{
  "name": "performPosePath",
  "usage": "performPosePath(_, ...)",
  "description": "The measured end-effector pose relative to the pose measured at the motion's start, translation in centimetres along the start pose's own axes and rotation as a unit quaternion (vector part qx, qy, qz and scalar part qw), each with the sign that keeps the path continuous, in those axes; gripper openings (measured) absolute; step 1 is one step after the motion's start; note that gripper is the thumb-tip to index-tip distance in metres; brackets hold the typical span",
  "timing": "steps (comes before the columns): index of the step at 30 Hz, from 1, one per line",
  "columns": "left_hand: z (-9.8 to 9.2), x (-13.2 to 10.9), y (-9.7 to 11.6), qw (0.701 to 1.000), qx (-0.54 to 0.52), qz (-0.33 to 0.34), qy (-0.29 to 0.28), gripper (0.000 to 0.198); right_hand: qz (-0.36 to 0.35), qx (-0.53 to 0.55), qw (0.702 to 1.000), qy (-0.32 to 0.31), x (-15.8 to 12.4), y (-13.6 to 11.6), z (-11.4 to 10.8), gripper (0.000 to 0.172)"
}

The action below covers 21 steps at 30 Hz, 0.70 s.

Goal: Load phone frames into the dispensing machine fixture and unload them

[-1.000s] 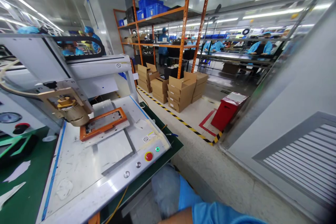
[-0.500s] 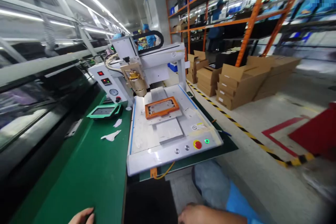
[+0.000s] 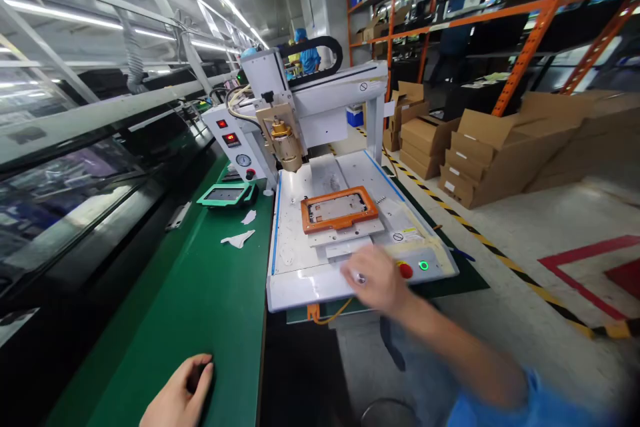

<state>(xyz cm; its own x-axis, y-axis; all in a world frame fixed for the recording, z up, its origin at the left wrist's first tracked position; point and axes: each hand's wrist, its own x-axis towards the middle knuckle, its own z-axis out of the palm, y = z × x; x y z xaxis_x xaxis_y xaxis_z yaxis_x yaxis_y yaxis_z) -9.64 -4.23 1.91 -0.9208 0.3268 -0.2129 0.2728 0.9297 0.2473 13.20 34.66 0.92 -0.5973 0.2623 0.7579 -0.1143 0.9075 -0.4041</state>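
Observation:
My right hand (image 3: 375, 277) is blurred by motion above the front panel of a white benchtop dispensing machine (image 3: 320, 280), with its fingertips by a small silver button (image 3: 359, 277). Further right on the panel are a red stop button (image 3: 405, 270) and a lit green lamp (image 3: 423, 265). An orange fixture (image 3: 339, 209) holding a phone frame lies on the machine's bed, under a brass dispensing head (image 3: 283, 145). My left hand (image 3: 180, 392) rests apart from these, on the front edge of the green bench mat (image 3: 190, 307), holding nothing.
A green fixture (image 3: 225, 195) and white paper scraps (image 3: 238, 238) lie on the mat. Cardboard boxes (image 3: 475, 160) are stacked on the floor right of the bench, beside yellow-black hazard tape (image 3: 505, 257). Orange shelving (image 3: 530, 33) stands behind them, and a co-worker (image 3: 309, 60) stands at the back.
The view has swung left and settled on the machine. My right hand has moved forward from the bottom edge to the front panel. My left hand has risen further into view.

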Motion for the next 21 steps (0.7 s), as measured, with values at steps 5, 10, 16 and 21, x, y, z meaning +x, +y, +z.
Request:
performPosePath(5,-0.3,-0.6,1.0,1.0,0.008,0.003,-0.007,0.051,-0.09,-0.219,0.965,-0.118,8.6,7.1,-2.0,0.015)
performPosePath(10,0.0,-0.7,1.3,0.999,0.004,0.037,0.022,0.046,-0.167,-0.26,0.942,-0.129,9.7,8.3,-2.4,0.034)
performPosePath(16,0.1,-0.8,0.9,0.997,-0.026,0.055,0.049,0.042,0.01,-0.194,0.981,-0.007,16.9,10.8,-3.1,0.027)
performPosePath(21,0.4,-0.7,0.7,0.994,-0.043,0.08,0.054,0.04,0.042,-0.115,0.988,-0.091,17.4,11.7,-3.6,0.039)
